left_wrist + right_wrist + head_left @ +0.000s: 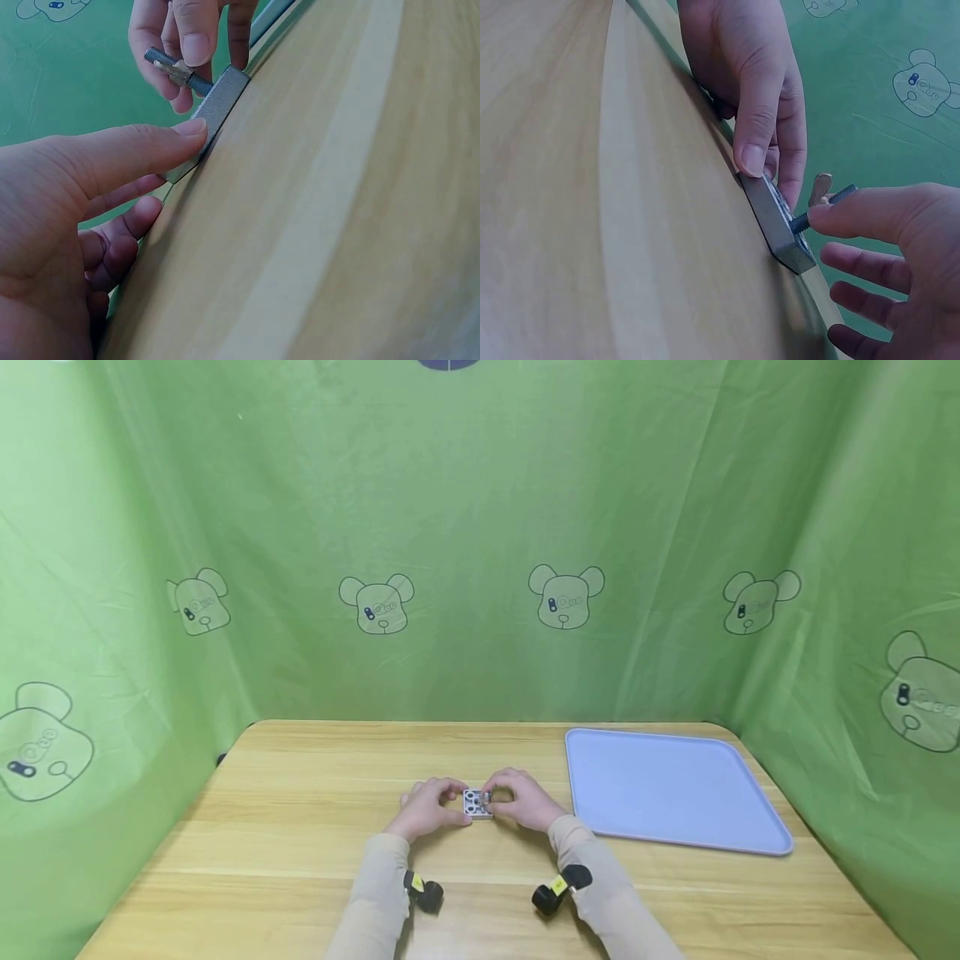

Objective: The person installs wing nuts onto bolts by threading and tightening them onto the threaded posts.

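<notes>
A small square grey metal block [472,815] with round holes in its top lies on the table, between the two hands. My left hand [426,810] grips it at the left side, thumb on the near edge and fingers at the far one. A threaded bolt [201,84] stands up from the block's right part, carrying a brassy wing nut [821,187] partway along its thread. Thumb and fingers of my right hand [525,802] pinch about the wing nut. In the right wrist view the right hand's other fingers spread apart beside the block.
A pale blue-violet tray [678,842] lies on the right of the wooden table [300,860]. Green curtains [465,668] with printed bear heads hang behind the table and along both sides. Each wrist wears a black camera mount [429,896].
</notes>
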### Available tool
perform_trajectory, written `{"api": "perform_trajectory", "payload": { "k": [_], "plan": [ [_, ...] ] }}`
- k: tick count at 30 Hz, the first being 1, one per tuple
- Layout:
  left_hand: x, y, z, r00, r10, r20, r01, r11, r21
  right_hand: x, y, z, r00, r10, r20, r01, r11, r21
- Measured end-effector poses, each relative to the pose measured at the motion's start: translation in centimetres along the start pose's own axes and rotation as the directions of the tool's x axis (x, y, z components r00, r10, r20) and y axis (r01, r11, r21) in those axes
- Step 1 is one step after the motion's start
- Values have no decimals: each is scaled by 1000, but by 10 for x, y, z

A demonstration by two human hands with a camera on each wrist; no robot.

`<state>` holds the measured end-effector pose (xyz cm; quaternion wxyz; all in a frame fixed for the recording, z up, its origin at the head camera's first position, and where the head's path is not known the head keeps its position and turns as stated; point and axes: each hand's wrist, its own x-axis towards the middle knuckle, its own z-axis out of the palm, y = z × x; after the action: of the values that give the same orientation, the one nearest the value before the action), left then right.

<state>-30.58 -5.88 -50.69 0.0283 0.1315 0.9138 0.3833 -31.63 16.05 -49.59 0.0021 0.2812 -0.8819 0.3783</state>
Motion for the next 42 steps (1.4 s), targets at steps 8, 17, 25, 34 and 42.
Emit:
{"api": "perform_trajectory", "payload": {
  "k": [8, 17, 25, 34, 42],
  "plan": [
    [0, 0, 0, 1000, -1, 3, 1, 1000, -1, 1, -2, 2, 999, 42, -13, -42, 999, -12],
    [0, -1, 0, 1000, 4, -1, -4, 1000, -8, 1, -3, -1, 998, 63, -13, -63, 998, 7],
    [0, 0, 1, 1000, 0, -4, 0, 1000, -14, -1, -3, -11, 999, 36, -16, -35, 998, 52],
    [0, -1, 0, 1000, -1, -1, 1, 1000, -19, -1, -3, -9, 999, 40, -7, -39, 998, 49],
    [0, -1, 0, 1000, 10, 2, -10, 1000, -15, -1, -1, -4, 1000, 26, 15, -27, 998, 48]
  ]
}}
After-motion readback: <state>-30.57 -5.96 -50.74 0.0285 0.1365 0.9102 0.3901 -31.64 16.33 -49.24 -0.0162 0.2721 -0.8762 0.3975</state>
